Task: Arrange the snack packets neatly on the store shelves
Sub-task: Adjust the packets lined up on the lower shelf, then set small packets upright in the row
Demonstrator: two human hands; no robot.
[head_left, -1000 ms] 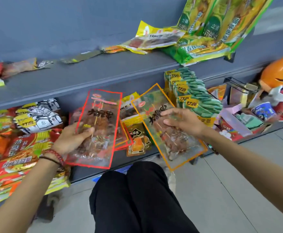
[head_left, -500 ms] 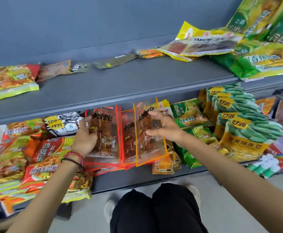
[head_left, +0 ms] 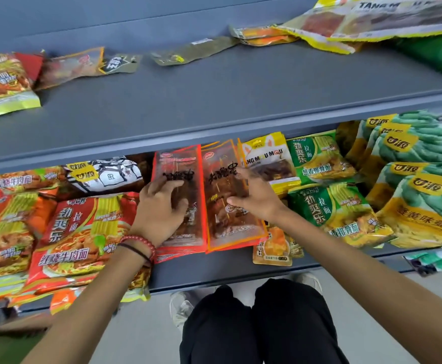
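Note:
Two clear skewer-snack packets lie side by side on the lower shelf (head_left: 214,274). The red-edged packet (head_left: 188,164) is on the left and the orange-edged packet (head_left: 220,179) on the right. My left hand (head_left: 159,208) rests flat on the red-edged packet with its fingers spread. My right hand (head_left: 254,198) presses on the orange-edged packet, fingers spread, thumb pointing left. Neither hand curls round a packet. More red-edged packets show stacked beneath the left one.
Red noodle bags (head_left: 75,232) fill the lower shelf to the left, green noodle bags (head_left: 327,206) and green bean bags (head_left: 419,185) to the right. A small orange packet (head_left: 272,248) lies by the shelf's front edge. The upper shelf (head_left: 214,95) holds scattered packets along its back.
Both hands brought the two packets from the air down onto the lower shelf and laid them side by side. The hands went from gripping the packets to pressing on them.

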